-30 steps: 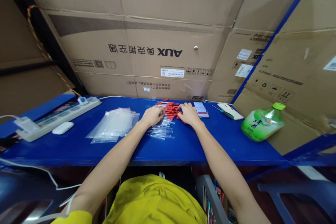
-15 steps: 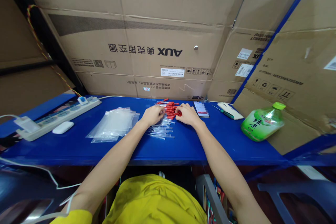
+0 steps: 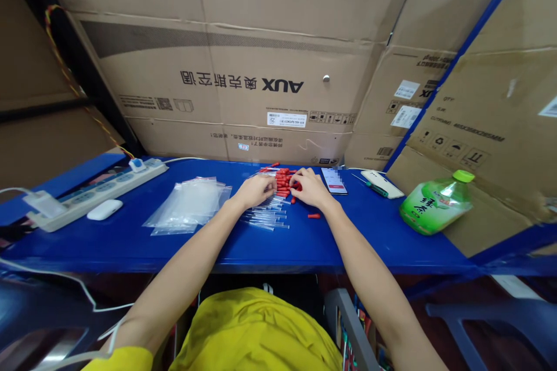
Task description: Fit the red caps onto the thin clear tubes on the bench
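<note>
Clear droppers (image 3: 267, 217) with red rubber bulbs (image 3: 282, 179) lie in a loose pile at the middle of the blue table, bulbs toward the back. On the pile's left edge rests my left hand (image 3: 255, 190), its fingers curled in; what they hold is hidden. Across from it, my right hand (image 3: 311, 188) is bent over the right side of the bulbs, thumb and fingers closed around red bulbs partly covered by them. A single loose red bulb (image 3: 314, 216) lies on the table below my right hand.
Clear zip bags (image 3: 187, 206) are stacked left of the pile. Farther left are a white case (image 3: 104, 210) and a power strip (image 3: 100, 191). To the right lie a phone (image 3: 334, 181), a green-handled screwdriver (image 3: 376, 187), a white item (image 3: 383, 182) and a green tea bottle (image 3: 435, 204). Cardboard walls (image 3: 243, 58) stand behind.
One red bulb now lies apart on the table below my right hand, and another shows just under its fingers. My right hand has shifted slightly up and left; my left hand has hardly moved.
</note>
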### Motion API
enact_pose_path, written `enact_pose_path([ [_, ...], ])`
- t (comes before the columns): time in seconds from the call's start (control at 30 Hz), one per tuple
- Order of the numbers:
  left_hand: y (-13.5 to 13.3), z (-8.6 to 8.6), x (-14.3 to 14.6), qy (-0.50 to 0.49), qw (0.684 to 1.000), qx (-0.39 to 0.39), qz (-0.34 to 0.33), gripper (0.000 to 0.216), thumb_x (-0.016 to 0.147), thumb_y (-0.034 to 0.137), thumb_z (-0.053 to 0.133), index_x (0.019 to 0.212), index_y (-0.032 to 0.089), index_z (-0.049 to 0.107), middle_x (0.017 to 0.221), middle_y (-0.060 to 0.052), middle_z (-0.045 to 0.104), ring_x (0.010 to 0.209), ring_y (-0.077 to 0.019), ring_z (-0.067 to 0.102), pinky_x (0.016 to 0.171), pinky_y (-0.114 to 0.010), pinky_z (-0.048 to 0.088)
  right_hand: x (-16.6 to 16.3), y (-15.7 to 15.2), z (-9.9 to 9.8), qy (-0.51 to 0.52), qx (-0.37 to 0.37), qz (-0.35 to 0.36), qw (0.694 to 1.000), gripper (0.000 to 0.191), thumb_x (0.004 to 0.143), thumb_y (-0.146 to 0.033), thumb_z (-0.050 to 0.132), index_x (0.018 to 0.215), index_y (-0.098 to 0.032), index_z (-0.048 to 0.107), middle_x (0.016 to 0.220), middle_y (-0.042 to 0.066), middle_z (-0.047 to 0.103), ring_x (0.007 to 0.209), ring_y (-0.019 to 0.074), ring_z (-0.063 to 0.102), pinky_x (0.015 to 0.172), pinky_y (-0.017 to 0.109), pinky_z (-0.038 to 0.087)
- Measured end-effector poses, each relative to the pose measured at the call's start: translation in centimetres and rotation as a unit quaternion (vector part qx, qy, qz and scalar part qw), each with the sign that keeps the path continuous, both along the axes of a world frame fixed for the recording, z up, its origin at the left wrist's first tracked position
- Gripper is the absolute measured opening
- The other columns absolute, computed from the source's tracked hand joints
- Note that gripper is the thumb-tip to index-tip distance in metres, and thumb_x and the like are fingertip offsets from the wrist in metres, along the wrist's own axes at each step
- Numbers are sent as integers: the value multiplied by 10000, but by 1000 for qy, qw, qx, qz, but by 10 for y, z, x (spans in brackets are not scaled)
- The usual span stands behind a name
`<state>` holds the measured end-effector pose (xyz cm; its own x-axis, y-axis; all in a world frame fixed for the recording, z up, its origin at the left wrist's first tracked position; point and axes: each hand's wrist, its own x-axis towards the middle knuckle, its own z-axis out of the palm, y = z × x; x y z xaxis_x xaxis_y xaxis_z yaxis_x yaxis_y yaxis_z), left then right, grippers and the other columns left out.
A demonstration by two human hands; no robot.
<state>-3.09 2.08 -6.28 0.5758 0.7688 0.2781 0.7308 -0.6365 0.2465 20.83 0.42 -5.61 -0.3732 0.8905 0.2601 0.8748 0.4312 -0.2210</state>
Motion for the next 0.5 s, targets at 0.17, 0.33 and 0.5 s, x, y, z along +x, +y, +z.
enact_pose_path([
  [0.17, 3, -4, 1, 0, 999, -7, -46, 123, 932, 249, 635, 993, 237, 740, 1009, -24, 759, 956, -195, 683, 825, -278, 484, 0, 0, 2, 3, 8, 2, 1000, 124, 935, -305, 677, 1022, -236, 733, 1203, 88, 649, 1180, 273, 500, 929, 399, 409],
  [0.33, 2, -4, 2, 15, 1000, -4, -25, 120, 932, 237, 621, 962, 228, 736, 1031, -40, 758, 1001, -213, 683, 847, -293, 498, 12, -1, 7, 21, -9, 38, 999, 144, 886, -402, 775, 928, -264, 786, 1169, 66, 648, 1184, 276, 479, 955, 412, 387],
  [0.5, 1, -3, 2, 9, 1000, -3, -30, 88, 932, 219, 627, 942, 222, 714, 1025, -47, 753, 1000, -213, 681, 854, -293, 500, 16, 0, 8, 21, -9, 37, 999, 161, 871, -424, 800, 907, -267, 804, 1161, 64, 631, 1177, 274, 462, 960, 418, 361],
])
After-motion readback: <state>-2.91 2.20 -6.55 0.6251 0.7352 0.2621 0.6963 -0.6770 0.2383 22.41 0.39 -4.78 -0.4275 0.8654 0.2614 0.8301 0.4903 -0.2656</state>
